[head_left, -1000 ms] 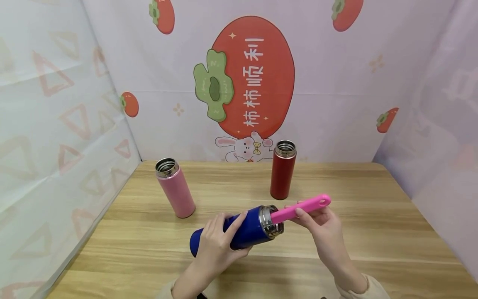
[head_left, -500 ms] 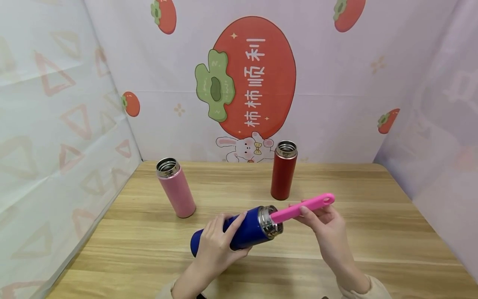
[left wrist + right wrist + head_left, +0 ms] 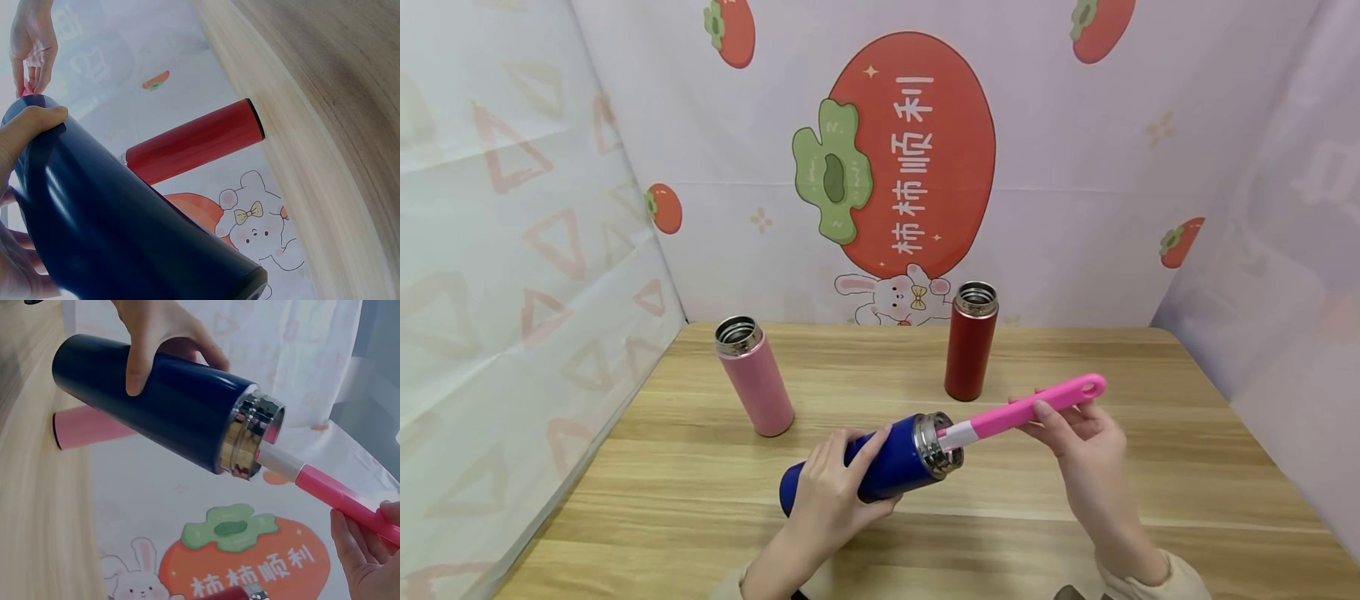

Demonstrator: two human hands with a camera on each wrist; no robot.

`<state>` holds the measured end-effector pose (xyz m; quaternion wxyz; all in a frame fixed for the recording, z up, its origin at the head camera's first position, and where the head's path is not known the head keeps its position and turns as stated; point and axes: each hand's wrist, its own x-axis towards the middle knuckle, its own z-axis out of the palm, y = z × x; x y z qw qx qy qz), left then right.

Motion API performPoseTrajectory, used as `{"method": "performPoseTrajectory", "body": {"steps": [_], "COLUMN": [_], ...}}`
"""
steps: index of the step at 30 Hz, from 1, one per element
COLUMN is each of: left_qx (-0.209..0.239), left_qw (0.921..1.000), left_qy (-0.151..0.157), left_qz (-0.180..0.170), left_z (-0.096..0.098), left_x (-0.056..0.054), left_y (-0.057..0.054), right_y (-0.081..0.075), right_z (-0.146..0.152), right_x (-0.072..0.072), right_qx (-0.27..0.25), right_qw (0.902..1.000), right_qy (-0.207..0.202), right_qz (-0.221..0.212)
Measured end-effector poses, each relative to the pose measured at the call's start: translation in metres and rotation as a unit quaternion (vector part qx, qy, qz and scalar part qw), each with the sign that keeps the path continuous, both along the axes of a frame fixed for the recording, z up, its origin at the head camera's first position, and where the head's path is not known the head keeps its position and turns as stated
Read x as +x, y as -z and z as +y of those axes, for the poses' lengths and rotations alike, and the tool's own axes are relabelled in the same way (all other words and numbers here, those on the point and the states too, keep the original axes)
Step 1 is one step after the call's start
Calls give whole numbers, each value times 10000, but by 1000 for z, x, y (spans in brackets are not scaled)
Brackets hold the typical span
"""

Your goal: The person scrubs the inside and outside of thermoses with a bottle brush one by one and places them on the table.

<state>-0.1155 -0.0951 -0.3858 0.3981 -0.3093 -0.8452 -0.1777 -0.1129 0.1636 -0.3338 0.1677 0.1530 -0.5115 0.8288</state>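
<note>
More pink stick showing now, end inside our blue bottle; left hand grips it, right hand pinches the stick.

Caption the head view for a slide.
Left hand grips a tilted blue bottle, right hand holds a pink-handled tool partway inside it; pink bottle and red bottle stand behind.
</note>
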Motion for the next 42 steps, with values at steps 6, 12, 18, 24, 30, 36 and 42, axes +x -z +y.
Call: {"method": "performPoseTrajectory", "body": {"steps": [6,12,18,24,30,36,42], "left_qx": [-1,-75,-116,-123,-141,-138,-116], "left_qw": [10000,10000,9999,9998,9998,9999,9998], "left_qy": [-32,-57,-114,-150,-106,-64,-55], "left_qz": [-14,8,41,28,62,22,161], "left_z": [-2,-3,-6,-11,-12,-13,-14], "left_x": [0,-1,-1,0,1,1,1], "left_y": [0,0,-1,-2,-2,-1,1], "right_y": [-6,-11,-16,-17,-21,-24,-23], "right_z": [11,18,25,34,41,44,43], "right_x": [-4,-4,-4,-4,-3,-2,-1], "right_qx": [-745,-1043,-1248,-1382,-1579,-1707,-1470], "right_qw": [9960,9936,9912,9895,9864,9843,9880], "right_qy": [-257,-110,-81,74,196,240,70], "right_qz": [421,420,426,417,421,380,464]}}
